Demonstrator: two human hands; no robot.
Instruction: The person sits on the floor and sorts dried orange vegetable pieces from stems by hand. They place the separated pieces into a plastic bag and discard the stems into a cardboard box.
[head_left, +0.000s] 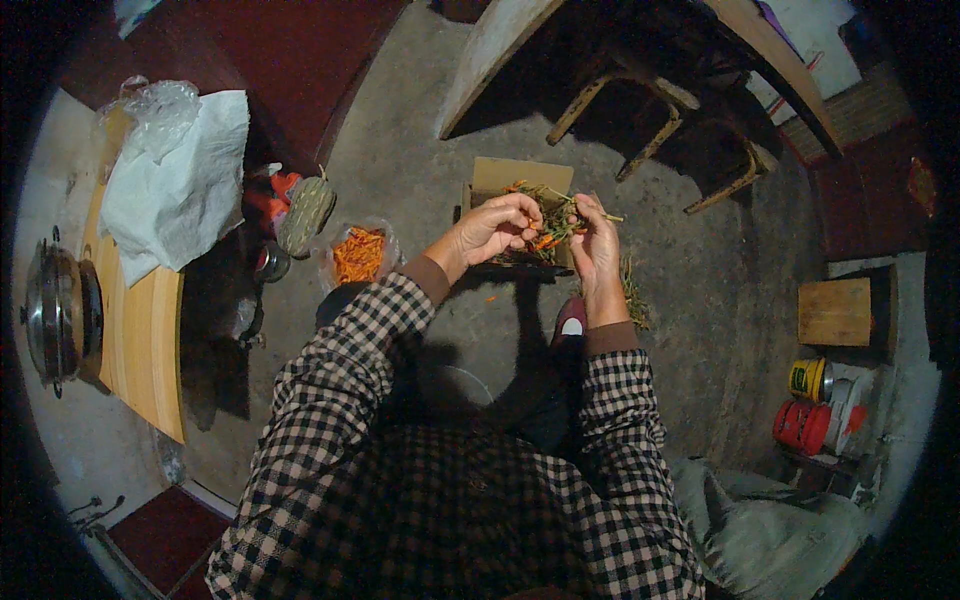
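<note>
Over an open cardboard box (523, 174) on the floor, my right hand (594, 238) holds a green-stemmed plant sprig (557, 221) with small orange peppers on it. My left hand (498, 228) is beside the sprig, thumb and fingertips closed on a small orange pepper (533, 224). More plant stems with orange pods lie in the box under my hands. To the left, a clear plastic bag (393, 259) on the floor holds a heap of orange peppers (358, 255). Some bare stems (634, 296) lie on the floor right of my right wrist.
A green striped gourd (308, 216) and a glass jar (272, 262) are on the floor at left, near a wooden table (142, 330) with a metal pot (54, 311). Wooden stools (651, 139) stand under a table ahead. A grey-green sack (780, 525) lies at lower right.
</note>
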